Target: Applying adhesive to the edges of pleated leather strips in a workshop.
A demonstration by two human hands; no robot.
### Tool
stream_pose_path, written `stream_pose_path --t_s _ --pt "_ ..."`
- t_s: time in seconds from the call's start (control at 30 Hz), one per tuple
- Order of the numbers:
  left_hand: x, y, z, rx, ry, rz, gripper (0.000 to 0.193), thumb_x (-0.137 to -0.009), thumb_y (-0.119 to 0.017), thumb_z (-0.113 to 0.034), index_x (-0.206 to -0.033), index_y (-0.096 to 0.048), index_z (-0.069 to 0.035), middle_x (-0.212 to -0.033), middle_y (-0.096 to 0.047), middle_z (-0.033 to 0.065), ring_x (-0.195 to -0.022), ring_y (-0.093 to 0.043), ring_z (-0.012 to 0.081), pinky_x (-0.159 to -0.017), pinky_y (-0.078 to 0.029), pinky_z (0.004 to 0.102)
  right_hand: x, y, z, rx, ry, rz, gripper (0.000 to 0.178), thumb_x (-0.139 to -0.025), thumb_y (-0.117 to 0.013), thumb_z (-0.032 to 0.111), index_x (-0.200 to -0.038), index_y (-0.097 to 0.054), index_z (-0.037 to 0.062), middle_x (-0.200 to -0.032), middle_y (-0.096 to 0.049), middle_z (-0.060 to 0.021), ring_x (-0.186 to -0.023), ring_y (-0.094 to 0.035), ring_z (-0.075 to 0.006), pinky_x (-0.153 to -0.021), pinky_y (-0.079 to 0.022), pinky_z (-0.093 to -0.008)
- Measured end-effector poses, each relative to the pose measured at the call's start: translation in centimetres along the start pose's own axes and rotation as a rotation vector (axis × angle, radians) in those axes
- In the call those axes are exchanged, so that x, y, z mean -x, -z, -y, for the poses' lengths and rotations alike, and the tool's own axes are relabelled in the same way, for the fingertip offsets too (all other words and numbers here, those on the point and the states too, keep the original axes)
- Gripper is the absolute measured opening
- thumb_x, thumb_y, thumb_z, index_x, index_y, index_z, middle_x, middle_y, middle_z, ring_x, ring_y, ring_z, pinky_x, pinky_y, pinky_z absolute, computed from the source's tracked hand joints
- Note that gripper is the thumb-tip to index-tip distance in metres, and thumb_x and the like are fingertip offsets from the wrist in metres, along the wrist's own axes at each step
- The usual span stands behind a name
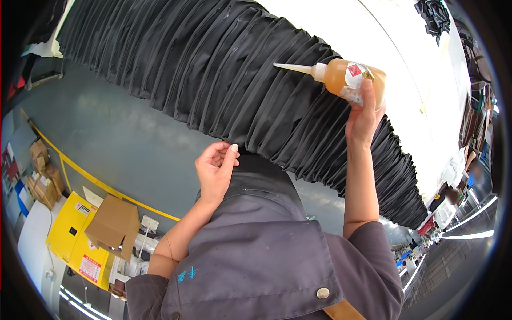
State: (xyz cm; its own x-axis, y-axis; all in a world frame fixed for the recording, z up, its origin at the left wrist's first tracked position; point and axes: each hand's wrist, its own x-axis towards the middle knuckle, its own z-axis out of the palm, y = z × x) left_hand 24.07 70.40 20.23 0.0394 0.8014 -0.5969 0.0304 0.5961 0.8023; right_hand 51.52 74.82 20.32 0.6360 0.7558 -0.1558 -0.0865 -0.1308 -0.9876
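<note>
Head view: bottle (pixel 341 74) hides some fabric (pixel 229 69) (box (pixel 111 225) overlaps yellow cabinet (pixel 68 224)).

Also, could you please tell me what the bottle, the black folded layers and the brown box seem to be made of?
Squeeze bottle: probably soft plastic, smooth, slightly glossy; its amber body looks translucent.
Black folded layers: likely fabric, faint sheen, with soft, draping folds.
Brown box: most likely matt cardboard, with flat panels and a stiff flap.

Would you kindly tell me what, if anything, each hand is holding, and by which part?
The right hand grips the long-nozzled bottle by its body, near the base. Whether the left hand pinches the dark pleated fabric cannot be told.
</note>
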Motion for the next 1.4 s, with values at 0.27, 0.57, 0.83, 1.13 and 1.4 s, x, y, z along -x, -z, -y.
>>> stream_pose_path --t_s 0.27,0.57,0.83,1.13,1.4 --pt "0.0 0.1 -0.1 0.033 0.038 -0.019 0.009 -0.082 -0.061 -0.006 -0.082 -0.057 0.002 -0.069 -0.059 0.005 -0.058 -0.054 0.0071 -0.053 -0.044 0.0188 2.2 -0.9 0.1 -0.083 -0.095 0.045 0.041 -0.079 -0.064 0.021 -0.109 -0.048 -0.0026 -0.099 -0.056 -0.0085 -0.092 -0.053 -0.0135 -0.083 -0.04 -0.027" --pt "-0.1 0.2 0.0 0.007 0.034 -0.017 0.01 -0.082 -0.061 -0.007 -0.082 -0.058 0.002 -0.069 -0.06 0.0054 -0.058 -0.055 0.0075 -0.054 -0.045 0.0191 4.4 -1.3 -0.1 -0.06 -0.139 0.134 0.042 -0.077 -0.065 0.024 -0.107 -0.05 -0.0015 -0.097 -0.055 -0.007 -0.091 -0.051 -0.0129 -0.084 -0.037 -0.0264" --pt "-0.1 0.2 -0.1 0.004 0.035 -0.019 0.011 -0.082 -0.061 -0.007 -0.082 -0.058 0.003 -0.067 -0.06 0.005 -0.058 -0.055 0.0073 -0.054 -0.045 0.0191 6.8 -1.5 0.3 -0.048 -0.24 0.244 0.041 -0.076 -0.065 0.025 -0.104 -0.05 -0.0005 -0.095 -0.055 -0.0059 -0.087 -0.051 -0.0116 -0.08 -0.039 -0.0256" --pt "0.8 0.3 1.1 0.05 0.045 0.159 0.016 -0.086 -0.056 -0.014 -0.092 -0.059 0.001 -0.075 -0.061 0.0049 -0.06 -0.054 0.0065 -0.049 -0.038 0.017 5.2 2.8 0.7 -1.614 -0.774 0.309 0.044 -0.075 -0.065 0.022 -0.103 -0.046 -0.0054 -0.091 -0.043 -0.0076 -0.087 -0.052 -0.0181 -0.072 -0.052 -0.0268" --pt "1.5 -1.7 0.7 0.025 0.038 0.158 0.014 -0.081 -0.061 -0.008 -0.089 -0.058 0.003 -0.074 -0.061 0.006 -0.06 -0.055 0.0074 -0.056 -0.045 0.0184 3.2 5.8 2.3 -0.515 -0.177 -0.149 0.042 -0.084 -0.056 0.034 -0.114 -0.046 0.0065 -0.109 -0.053 -0.0098 -0.1 -0.056 -0.0207 -0.079 -0.053 -0.0326"
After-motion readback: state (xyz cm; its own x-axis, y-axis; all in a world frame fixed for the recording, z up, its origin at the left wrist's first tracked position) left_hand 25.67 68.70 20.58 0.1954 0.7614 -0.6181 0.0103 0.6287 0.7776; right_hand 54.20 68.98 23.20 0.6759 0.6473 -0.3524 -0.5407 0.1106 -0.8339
